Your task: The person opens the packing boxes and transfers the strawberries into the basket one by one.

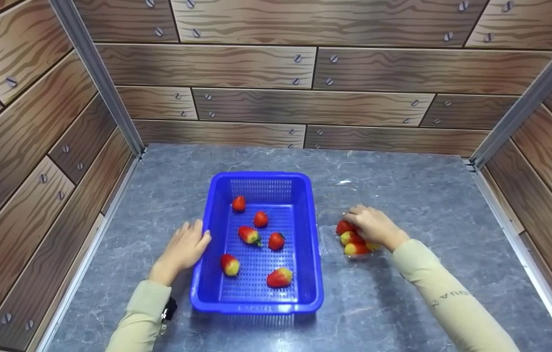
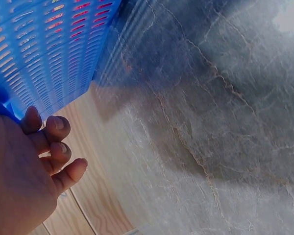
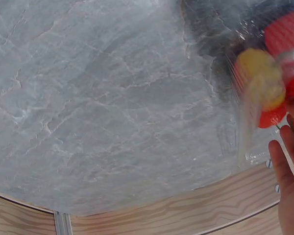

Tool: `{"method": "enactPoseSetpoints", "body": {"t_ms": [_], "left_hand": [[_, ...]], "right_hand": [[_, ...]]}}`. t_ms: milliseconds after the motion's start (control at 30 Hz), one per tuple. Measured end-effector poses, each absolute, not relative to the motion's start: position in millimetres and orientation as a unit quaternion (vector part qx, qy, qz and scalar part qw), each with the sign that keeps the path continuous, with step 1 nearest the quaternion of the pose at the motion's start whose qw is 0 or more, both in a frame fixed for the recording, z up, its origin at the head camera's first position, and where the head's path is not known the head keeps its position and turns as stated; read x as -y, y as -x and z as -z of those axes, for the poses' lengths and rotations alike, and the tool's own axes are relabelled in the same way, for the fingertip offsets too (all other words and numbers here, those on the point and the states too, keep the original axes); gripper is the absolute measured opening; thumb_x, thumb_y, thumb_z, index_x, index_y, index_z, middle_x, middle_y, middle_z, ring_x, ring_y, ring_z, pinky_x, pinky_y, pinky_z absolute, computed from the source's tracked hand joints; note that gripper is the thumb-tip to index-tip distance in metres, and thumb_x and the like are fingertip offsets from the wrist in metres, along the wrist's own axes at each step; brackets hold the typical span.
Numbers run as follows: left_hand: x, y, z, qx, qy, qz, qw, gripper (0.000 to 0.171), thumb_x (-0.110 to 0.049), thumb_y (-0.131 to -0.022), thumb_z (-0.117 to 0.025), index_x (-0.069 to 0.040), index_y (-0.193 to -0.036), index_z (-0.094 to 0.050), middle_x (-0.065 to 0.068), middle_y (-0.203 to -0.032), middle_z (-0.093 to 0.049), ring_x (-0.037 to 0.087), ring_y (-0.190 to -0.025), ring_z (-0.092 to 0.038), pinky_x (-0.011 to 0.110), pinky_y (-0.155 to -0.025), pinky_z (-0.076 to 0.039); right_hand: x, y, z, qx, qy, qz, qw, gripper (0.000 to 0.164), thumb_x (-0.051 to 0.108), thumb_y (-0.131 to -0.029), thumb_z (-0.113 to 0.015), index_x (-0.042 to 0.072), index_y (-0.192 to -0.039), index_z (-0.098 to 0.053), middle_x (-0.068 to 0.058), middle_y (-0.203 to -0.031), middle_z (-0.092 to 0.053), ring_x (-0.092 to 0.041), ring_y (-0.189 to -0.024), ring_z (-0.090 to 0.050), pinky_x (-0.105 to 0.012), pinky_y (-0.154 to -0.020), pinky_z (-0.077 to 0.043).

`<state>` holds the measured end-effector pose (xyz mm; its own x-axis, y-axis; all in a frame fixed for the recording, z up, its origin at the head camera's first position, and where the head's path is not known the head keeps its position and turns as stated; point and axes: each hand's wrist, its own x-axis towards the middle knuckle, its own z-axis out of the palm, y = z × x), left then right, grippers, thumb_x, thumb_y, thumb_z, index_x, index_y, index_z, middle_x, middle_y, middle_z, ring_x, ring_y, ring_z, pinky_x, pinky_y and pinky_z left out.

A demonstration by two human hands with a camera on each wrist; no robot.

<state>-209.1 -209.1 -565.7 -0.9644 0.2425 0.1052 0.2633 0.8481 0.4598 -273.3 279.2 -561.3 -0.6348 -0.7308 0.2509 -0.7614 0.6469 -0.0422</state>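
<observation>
My left hand grips the left rim of a blue plastic basket, its thumb over the edge. The left wrist view shows these fingers bent just below the rim, beside the slotted basket wall. Inside the basket lie several red and yellow strawberries, spread apart. To its right, my right hand reaches down over a cluster of strawberries in clear plastic. In the right wrist view, one yellow-red strawberry shows blurred through the plastic, near the fingertips. I cannot tell whether the right hand pinches one.
The grey marbled tabletop is bounded by wood-patterned walls at the back and both sides. Metal strips run along its side edges. A shiny clear scrap lies behind the right hand.
</observation>
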Motion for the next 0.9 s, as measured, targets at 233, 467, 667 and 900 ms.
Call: {"method": "enactPoseSetpoints", "body": {"t_ms": [233, 467, 667, 900], "left_hand": [[209.0, 208.5, 567.2, 0.961, 0.133, 0.243, 0.025, 0.025, -0.023, -0.102, -0.043, 0.0, -0.106, -0.05, 0.017, -0.092, -0.06, 0.038, -0.093, -0.05, 0.052, -0.086, -0.04], [209.3, 209.5, 568.3, 0.96, 0.128, 0.249, 0.012, 0.031, -0.025, -0.104, -0.041, 0.002, -0.116, -0.049, 0.021, -0.105, -0.062, 0.043, -0.107, -0.051, 0.056, -0.096, -0.038], [209.1, 210.3, 566.8, 0.958, 0.129, 0.256, 0.01, 0.031, -0.026, -0.104, -0.041, 0.001, -0.116, -0.05, 0.02, -0.108, -0.062, 0.042, -0.108, -0.051, 0.056, -0.097, -0.037], [209.9, 210.8, 567.4, 0.958, 0.128, 0.257, 0.016, 0.028, -0.025, -0.104, -0.042, 0.0, -0.113, -0.051, 0.018, -0.102, -0.061, 0.038, -0.1, -0.051, 0.054, -0.093, -0.039]], "right_hand": [[-276.6, 271.1, 569.6, 0.913, -0.398, -0.065, 0.066, 0.043, -0.004, -0.071, -0.076, 0.005, -0.113, -0.07, -0.014, -0.103, -0.066, -0.035, -0.095, -0.062, -0.051, -0.078, -0.053], [-268.5, 270.6, 576.6, 0.906, -0.413, -0.055, 0.078, 0.038, 0.001, -0.068, -0.08, 0.006, -0.104, -0.07, -0.013, -0.095, -0.067, -0.033, -0.09, -0.06, -0.05, -0.077, -0.051], [-263.6, 270.4, 575.9, 0.905, -0.415, -0.055, 0.077, 0.038, 0.001, -0.067, -0.079, 0.005, -0.104, -0.069, -0.012, -0.093, -0.066, -0.033, -0.086, -0.059, -0.049, -0.076, -0.051], [-261.9, 270.7, 568.2, 0.907, -0.407, -0.081, 0.073, 0.039, 0.0, -0.068, -0.078, 0.005, -0.106, -0.07, -0.012, -0.096, -0.067, -0.033, -0.089, -0.061, -0.049, -0.076, -0.052]]}}
